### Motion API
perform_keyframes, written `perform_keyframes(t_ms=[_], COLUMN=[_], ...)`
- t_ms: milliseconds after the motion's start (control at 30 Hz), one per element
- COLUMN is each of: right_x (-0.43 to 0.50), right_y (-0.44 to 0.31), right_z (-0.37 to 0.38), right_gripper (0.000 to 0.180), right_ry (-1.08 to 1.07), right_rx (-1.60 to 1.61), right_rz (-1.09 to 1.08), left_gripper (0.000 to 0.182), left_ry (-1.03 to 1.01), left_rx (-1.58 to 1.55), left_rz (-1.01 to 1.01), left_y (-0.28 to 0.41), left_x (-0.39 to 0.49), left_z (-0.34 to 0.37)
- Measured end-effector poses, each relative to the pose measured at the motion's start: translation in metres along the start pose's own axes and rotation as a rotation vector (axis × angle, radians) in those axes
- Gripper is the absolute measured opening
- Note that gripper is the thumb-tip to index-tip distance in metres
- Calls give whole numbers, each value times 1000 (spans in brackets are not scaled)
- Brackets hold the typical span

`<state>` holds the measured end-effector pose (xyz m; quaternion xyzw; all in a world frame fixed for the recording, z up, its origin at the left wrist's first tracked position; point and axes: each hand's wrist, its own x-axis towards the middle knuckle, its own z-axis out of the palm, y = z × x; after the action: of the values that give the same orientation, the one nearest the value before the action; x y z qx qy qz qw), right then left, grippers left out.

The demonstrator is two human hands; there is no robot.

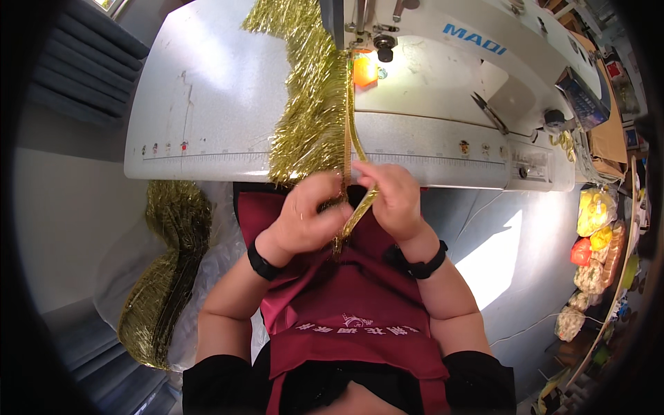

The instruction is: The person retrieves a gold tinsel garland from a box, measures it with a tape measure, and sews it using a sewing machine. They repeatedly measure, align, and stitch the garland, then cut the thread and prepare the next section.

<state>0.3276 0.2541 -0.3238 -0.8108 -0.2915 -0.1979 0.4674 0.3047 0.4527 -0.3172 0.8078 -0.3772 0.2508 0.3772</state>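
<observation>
Gold tinsel fringe (311, 104) runs down the sewing machine table from the needle area to the front edge, its strands spread to the left. My left hand (314, 215), blurred, curls around the lower end of the fringe at its stitched edge. A narrow shiny gold ribbon (354, 122) lies along that edge and bows out to the right. My right hand (397, 199) pinches this ribbon just off the table edge. Below the hands, the ribbon's lower part slants to the left, over the dark red apron (347, 301). The sewing machine's presser foot area (353, 49) is partly hidden.
The white sewing machine (467, 41) spans the back right of the table (218, 124). Thread snips (490, 113) and an orange piece (365, 72) lie on it. A dark box (582, 98) stands at right. More gold fringe (166, 290) hangs at lower left over clear plastic.
</observation>
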Motion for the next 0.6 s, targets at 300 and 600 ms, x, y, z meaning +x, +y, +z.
perform_keyframes(t_ms=[300, 600], right_x=[-3, -4], right_y=[22, 30], right_z=[14, 0], right_gripper=[19, 20], right_ry=[-47, -83], right_rx=[-202, -227], right_rz=[-202, -237], left_gripper=[25, 18], left_ry=[-411, -147], left_rx=[359, 374], left_rz=[-120, -407], left_y=[-30, -74], left_x=[3, -30], left_z=[-15, -103])
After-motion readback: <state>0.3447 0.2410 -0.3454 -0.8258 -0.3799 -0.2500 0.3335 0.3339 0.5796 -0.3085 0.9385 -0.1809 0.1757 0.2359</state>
